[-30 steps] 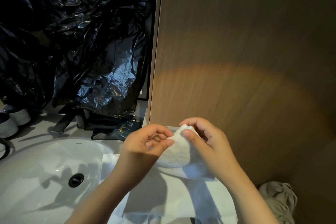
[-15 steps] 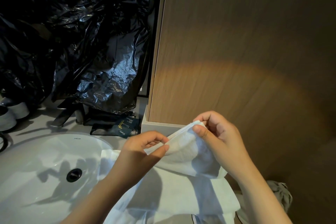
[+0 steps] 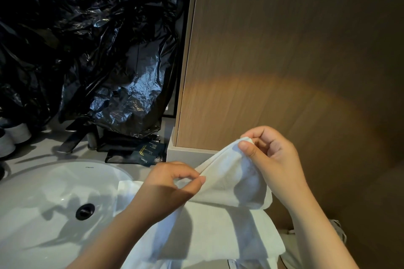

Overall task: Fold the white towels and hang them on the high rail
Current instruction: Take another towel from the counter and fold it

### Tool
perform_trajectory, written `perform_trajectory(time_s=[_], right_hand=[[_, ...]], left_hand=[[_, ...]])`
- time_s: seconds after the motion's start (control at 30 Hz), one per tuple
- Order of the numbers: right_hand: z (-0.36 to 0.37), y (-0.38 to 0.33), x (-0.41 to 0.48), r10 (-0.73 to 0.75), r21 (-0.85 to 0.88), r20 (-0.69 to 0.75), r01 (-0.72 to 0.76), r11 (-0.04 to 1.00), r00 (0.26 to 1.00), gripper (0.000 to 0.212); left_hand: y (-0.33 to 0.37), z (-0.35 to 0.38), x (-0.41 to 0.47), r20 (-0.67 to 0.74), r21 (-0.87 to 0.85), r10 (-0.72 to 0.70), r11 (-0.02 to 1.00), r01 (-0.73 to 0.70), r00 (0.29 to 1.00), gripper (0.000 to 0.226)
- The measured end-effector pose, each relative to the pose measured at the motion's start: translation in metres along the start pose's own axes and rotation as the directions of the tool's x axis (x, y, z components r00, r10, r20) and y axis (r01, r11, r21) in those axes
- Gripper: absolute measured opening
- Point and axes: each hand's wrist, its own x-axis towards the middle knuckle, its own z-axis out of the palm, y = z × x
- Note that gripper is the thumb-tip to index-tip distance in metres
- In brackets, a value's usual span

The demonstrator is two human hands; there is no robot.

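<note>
Low in the frame, just right of centre, the white towel [image 3: 227, 183] is raised by one edge between two bare hands. The left hand [image 3: 168, 185] pinches that edge between thumb and curled fingers at the lower centre. The right hand [image 3: 275, 159], higher and further right, pinches a corner of the same edge, its thumb pressed on the cloth's near face. The edge runs taut and slanted, rising from left to right, and the cloth below it hangs in a soft fold. Beneath the fold more white cloth lies flat across the bottom centre of the frame (one towel or a second under it, I cannot tell), with its left border overlapping the rim of the white sink [image 3: 32, 192] at the lower left. The sink's dark drain [image 3: 85, 211] shows in the bowl, crossed by the hands' shadows. Behind the bowl the grey table [image 3: 37, 153] carries a dark faucet [image 3: 72, 140], some dark sachets with gold print [image 3: 148, 153] near the centre, and white cups [image 3: 17, 133] at the left edge. Crumpled black plastic sheeting [image 3: 87, 50] fills the upper left. A wooden panel [image 3: 284, 50] covers the upper right, with a warm patch of light across its middle. A bit of grey cloth [image 3: 338, 229] shows at the lower right, beyond the right forearm.
</note>
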Motion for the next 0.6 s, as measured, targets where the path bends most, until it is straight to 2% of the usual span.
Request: perform_trajectory(time_s=[0.1, 0.2, 0.33, 0.6], right_hand=[[-0.007, -0.002, 0.003, -0.061, -0.046, -0.07, 0.058, 0.997, 0.996, 0.009], [-0.014, -0.004, 0.008, -0.139, -0.116, -0.139, 0.123, 0.986, 0.98, 0.003], [-0.023, -0.007, 0.018, -0.23, -0.181, -0.192, 0.196, 0.964, 0.954, 0.003], [-0.041, -0.022, 0.043, -0.359, -0.254, -0.289, 0.29, 0.923, 0.888, 0.002]], left_hand=[[-0.009, -0.002, 0.002, 0.049, 0.097, 0.003, 0.995, -0.008, 0.999, 0.048], [-0.018, -0.006, 0.003, 0.092, 0.15, -0.055, 0.988, 0.041, 0.994, 0.054], [-0.025, -0.015, 0.007, 0.092, 0.176, -0.106, 0.98, 0.089, 0.99, 0.043], [-0.029, -0.037, 0.027, 0.034, 0.215, -0.068, 0.975, 0.059, 0.997, 0.025]])
